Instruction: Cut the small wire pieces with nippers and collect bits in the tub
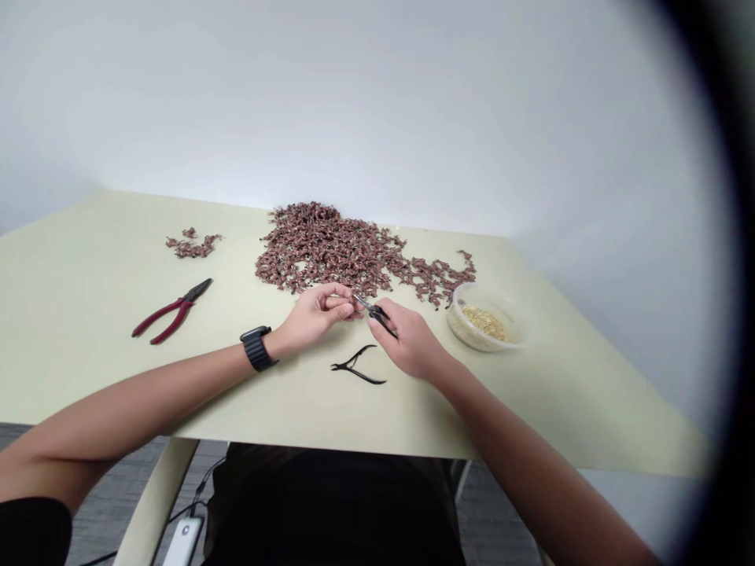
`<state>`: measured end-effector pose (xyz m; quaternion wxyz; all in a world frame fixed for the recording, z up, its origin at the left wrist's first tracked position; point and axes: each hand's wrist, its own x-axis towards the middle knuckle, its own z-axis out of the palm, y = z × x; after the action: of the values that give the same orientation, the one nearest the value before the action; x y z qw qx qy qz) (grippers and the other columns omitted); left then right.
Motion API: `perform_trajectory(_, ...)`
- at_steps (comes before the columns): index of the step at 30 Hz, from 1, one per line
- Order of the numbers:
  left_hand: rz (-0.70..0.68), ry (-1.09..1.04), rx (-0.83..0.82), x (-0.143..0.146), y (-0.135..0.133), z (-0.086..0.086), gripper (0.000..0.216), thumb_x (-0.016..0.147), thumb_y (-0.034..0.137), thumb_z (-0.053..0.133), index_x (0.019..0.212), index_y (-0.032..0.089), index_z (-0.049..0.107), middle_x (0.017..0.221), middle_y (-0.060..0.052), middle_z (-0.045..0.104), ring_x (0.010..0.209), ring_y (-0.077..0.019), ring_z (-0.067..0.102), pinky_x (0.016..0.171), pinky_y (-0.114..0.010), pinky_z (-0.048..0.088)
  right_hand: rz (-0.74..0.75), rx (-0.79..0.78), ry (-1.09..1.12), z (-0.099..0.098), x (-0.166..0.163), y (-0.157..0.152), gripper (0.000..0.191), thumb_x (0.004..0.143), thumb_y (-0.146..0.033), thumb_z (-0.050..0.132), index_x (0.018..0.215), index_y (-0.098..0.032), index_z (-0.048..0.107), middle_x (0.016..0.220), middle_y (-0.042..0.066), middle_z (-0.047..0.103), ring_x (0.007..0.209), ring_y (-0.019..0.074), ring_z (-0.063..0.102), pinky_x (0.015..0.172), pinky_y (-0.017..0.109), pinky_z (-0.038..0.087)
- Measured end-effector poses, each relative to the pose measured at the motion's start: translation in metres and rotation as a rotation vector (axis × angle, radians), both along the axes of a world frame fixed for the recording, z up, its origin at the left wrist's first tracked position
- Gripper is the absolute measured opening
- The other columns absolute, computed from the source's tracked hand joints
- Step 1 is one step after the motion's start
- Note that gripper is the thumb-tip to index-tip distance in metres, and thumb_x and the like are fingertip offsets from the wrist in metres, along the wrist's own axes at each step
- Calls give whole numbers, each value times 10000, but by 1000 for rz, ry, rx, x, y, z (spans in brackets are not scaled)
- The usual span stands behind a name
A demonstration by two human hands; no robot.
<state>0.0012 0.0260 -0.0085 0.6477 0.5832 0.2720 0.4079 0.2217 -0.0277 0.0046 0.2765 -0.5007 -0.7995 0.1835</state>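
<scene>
My left hand point(318, 314) pinches a tiny piece I cannot make out, fingers pressed together just in front of the big pile of small reddish-brown pieces point(342, 251). My right hand point(410, 338) is closed round small black pliers point(374, 312), whose tip meets the left fingertips. A black watch sits on my left wrist.
A black nipper tool point(358, 366) lies on the pale table point(88, 314) below the hands. Red-handled pliers point(171, 311) lie to the left. A small heap of the brown pieces point(192, 246) sits far left. A clear bowl point(489, 318) with gold bits stands at right.
</scene>
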Motion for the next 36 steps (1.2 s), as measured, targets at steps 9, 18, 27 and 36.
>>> perform_trajectory(9,67,26,-1,1,0,-3,502,822,292,797,1253,117,607,1037,-133,766,1012,-217,730,948,-371,564,18,-103,122,-2,-5,-1,237,1024,-419,458,949,-198,502,759,1,510,680,142,429,652,273,295)
perform_trajectory(18,246,456,921,-20,13,-9,506,919,71,529,1388,245,602,1320,-90,684,1138,-193,694,1008,-364,561,183,-1182,931,11,-9,-1,401,944,-595,497,951,-194,485,733,-34,231,584,93,103,463,195,86)
perform_trajectory(27,99,88,232,-7,8,-5,451,896,222,705,1316,167,550,1124,-143,752,1041,-234,735,915,-383,599,-35,-469,539,-1,-8,1,347,994,-536,487,952,-191,500,761,-15,398,611,97,307,530,223,243)
perform_trajectory(36,-16,-17,-95,-4,0,10,552,818,338,820,1249,92,580,1073,-176,757,933,-226,751,874,-369,596,27,54,57,-3,1,2,228,1019,-388,484,1093,-182,551,860,30,566,738,150,477,694,275,341)
